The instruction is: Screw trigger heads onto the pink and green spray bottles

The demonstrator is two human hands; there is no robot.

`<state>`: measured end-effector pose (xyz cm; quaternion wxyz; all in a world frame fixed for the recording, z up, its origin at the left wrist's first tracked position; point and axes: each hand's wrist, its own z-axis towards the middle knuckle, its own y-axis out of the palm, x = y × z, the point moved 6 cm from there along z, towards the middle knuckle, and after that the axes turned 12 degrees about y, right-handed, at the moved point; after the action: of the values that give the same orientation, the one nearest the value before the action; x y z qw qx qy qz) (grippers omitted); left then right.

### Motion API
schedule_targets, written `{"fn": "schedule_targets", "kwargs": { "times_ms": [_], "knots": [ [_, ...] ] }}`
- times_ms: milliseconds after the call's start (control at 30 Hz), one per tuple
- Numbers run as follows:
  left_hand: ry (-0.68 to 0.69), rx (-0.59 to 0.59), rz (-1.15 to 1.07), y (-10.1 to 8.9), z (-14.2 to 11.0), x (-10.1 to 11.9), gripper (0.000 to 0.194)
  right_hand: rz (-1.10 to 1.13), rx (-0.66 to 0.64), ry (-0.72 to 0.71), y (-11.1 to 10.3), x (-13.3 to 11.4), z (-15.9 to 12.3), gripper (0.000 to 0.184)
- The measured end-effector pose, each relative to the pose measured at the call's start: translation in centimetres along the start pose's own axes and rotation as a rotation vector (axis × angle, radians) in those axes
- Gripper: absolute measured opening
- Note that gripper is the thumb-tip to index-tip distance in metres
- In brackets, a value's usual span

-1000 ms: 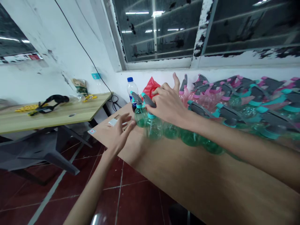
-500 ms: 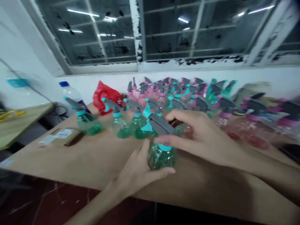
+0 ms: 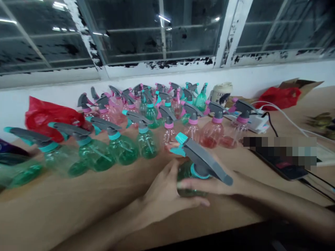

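Note:
Near the table's front edge, a green spray bottle [image 3: 201, 158] with a grey trigger head and turquoise nozzle and collar is between my hands, its head leaning to the right. My left hand [image 3: 163, 190] wraps the lower left side of its body, thumb across the front. Just under the collar my right hand [image 3: 232, 183] grips the body from the right; its fingers behind the bottle are mostly hidden. Beyond them stands a row of green spray bottles [image 3: 123, 150] and, to the right, pink-collared spray bottles [image 3: 211, 134] with reddish liquid.
More spray bottles [image 3: 151, 113] crowd the table by the wall. Red plastic bags [image 3: 49, 116] lie at left and far right. A white cup [image 3: 222, 93], a white charger-like block [image 3: 258, 122] with cables and a dark phone [image 3: 280, 164] are on the right.
The view has swung right, bringing the phone and cables in. My right hand has shifted from the bottle's collar and head down to its body; my left hand still holds the bottle.

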<state>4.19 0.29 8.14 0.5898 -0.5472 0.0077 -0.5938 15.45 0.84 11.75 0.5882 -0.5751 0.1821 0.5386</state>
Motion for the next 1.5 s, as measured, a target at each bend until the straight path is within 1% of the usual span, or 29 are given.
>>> {"fn": "schedule_targets", "kwargs": {
  "times_ms": [33, 67, 100, 167, 233, 333, 500, 567, 667, 733, 800, 900, 967, 1133, 1300, 1400, 1500],
  "knots": [
    [-0.006, 0.005, 0.008, 0.2, 0.5, -0.2, 0.082, -0.011, 0.043, 0.004, -0.4, 0.4, 0.1, 0.045],
    [-0.01, 0.009, 0.015, 0.4, 1.0, -0.5, 0.082, -0.017, 0.072, -0.002, -0.8, 0.7, 0.3, 0.037],
    [-0.012, 0.012, 0.019, 0.6, 1.4, -0.7, 0.082, -0.024, 0.094, -0.019, -1.1, 1.0, 0.5, 0.033],
    [-0.004, 0.014, 0.024, 0.8, 2.2, -1.2, 0.081, -0.042, 0.14, -0.08, -1.9, 1.3, 1.0, 0.035],
    [0.016, 0.009, 0.025, 1.1, 2.9, -1.6, 0.076, -0.041, 0.176, -0.132, -2.5, 1.5, 1.5, 0.034],
    [0.01, 0.002, 0.035, 1.4, 3.4, -2.4, 0.069, -0.001, 0.17, -0.131, -3.0, 1.9, 2.4, 0.031],
    [-0.045, -0.002, 0.059, 1.9, 3.1, -3.5, 0.077, 0.06, 0.107, -0.089, -2.8, 2.5, 3.2, 0.021],
    [-0.043, -0.024, 0.052, 2.1, 2.8, -3.7, 0.081, 0.048, 0.108, -0.099, -2.8, 2.5, 3.1, 0.023],
    [-0.033, -0.081, 0.067, 2.3, 2.4, -4.2, 0.092, 0.022, 0.122, -0.104, -2.8, 2.7, 3.0, 0.022],
    [-0.032, -0.13, 0.114, 2.4, 1.9, -4.7, 0.101, 0.003, 0.121, -0.073, -2.9, 3.0, 2.9, 0.015],
    [-0.026, -0.185, 0.188, 2.4, 1.3, -5.3, 0.103, -0.006, 0.116, -0.038, -3.1, 3.2, 2.9, 0.012],
    [-0.014, -0.259, 0.341, 2.4, 0.4, -6.1, 0.089, 0.024, 0.089, -0.019, -3.3, 3.2, 2.9, 0.016],
    [0.004, -0.286, 0.436, 2.3, 0.0, -6.5, 0.078, 0.052, 0.083, -0.011, -3.4, 3.1, 2.9, 0.018],
    [0.088, -0.326, 0.559, 2.4, -0.4, -6.6, 0.058, 0.012, 0.091, 0.038, -3.3, 2.9, 3.1, 0.013],
    [0.127, -0.305, 0.585, 2.3, -0.2, -6.2, 0.051, -0.028, 0.11, 0.005, -3.3, 2.6, 3.2, 0.007],
    [0.137, -0.301, 0.581, 2.3, -0.1, -5.9, 0.05, 0.008, 0.125, -0.033, -3.4, 2.2, 3.2, 0.011],
    [0.127, -0.309, 0.568, 2.5, 0.0, -6.0, 0.049, 0.041, 0.12, -0.026, -3.5, 2.2, 3.2, 0.012]
  ]
}}
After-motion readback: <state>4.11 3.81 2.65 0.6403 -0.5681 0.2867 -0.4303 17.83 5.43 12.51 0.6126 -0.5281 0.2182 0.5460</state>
